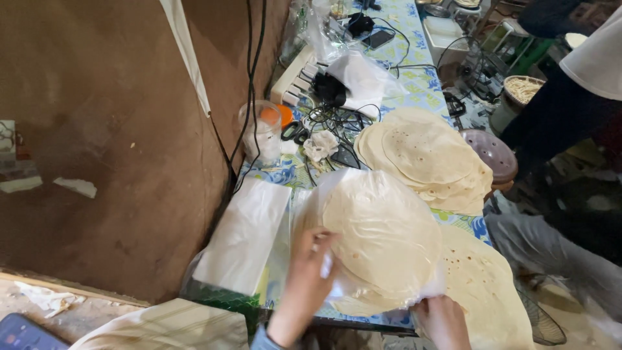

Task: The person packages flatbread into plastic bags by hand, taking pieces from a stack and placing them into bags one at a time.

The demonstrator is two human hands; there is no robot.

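Two bare hands grip one clear plastic bag of flatbreads at the near table edge.

Left hand point(308, 275): fingers curled narrow, pinching the bag's film over the upper left of the flatbread stack point(382, 236). Right hand point(444, 319): fingers closed on the lower right corner of the plastic bag point(311, 201); fingertips partly hidden. How many breads the bag holds cannot be told. One loose flatbread point(483, 282) lies just right of it, touching. One further pile of flatbreads point(424, 155) sits beyond, near. One stack of white sheets point(246, 233) lies left of the bag. One glass jar point(262, 129), one white power strip point(295, 74) and tangled black cables point(334, 116) occupy the patterned tablecloth point(414, 81) farther back.
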